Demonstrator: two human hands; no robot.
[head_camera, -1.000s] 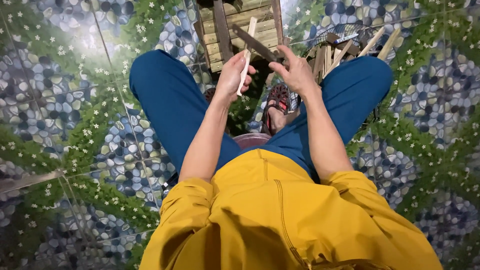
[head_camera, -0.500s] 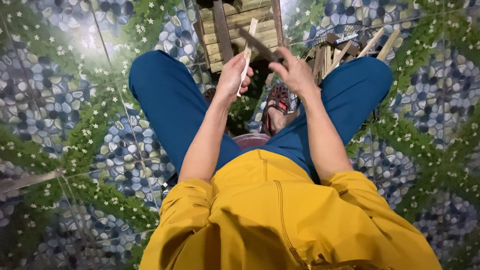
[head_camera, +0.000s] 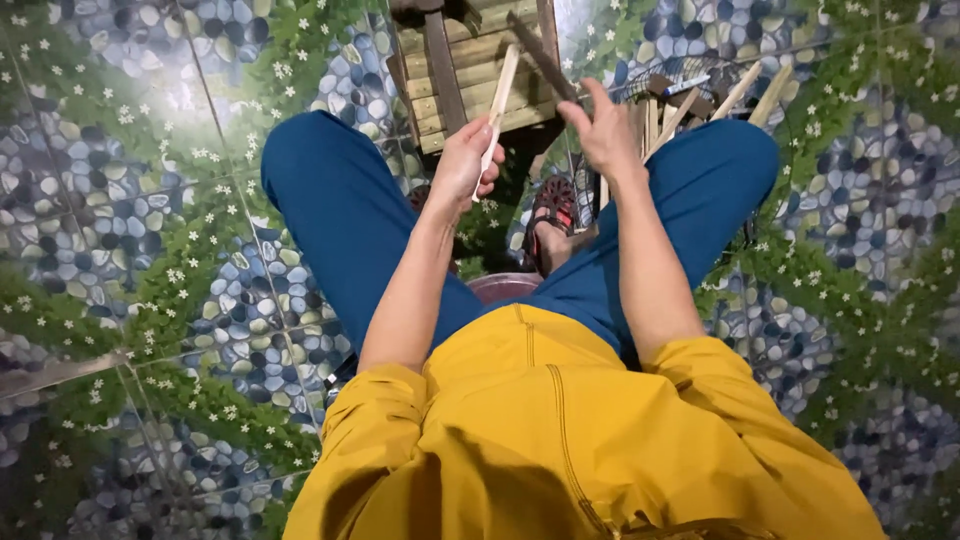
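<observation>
A pale flat wooden stick (head_camera: 497, 100) is held pinched upright in the left hand (head_camera: 462, 168) over the slatted wooden crate (head_camera: 470, 60), while a dark narrow blade-like tool (head_camera: 541, 55) is gripped in the closed right hand (head_camera: 605, 135), apparently mid-trimming, which calls for steady, controlled strokes.

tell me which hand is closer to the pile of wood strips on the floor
Right. The right hand, gripping a dark blade, sits just beside the pile of wood strips; the left hand is farther away.
</observation>
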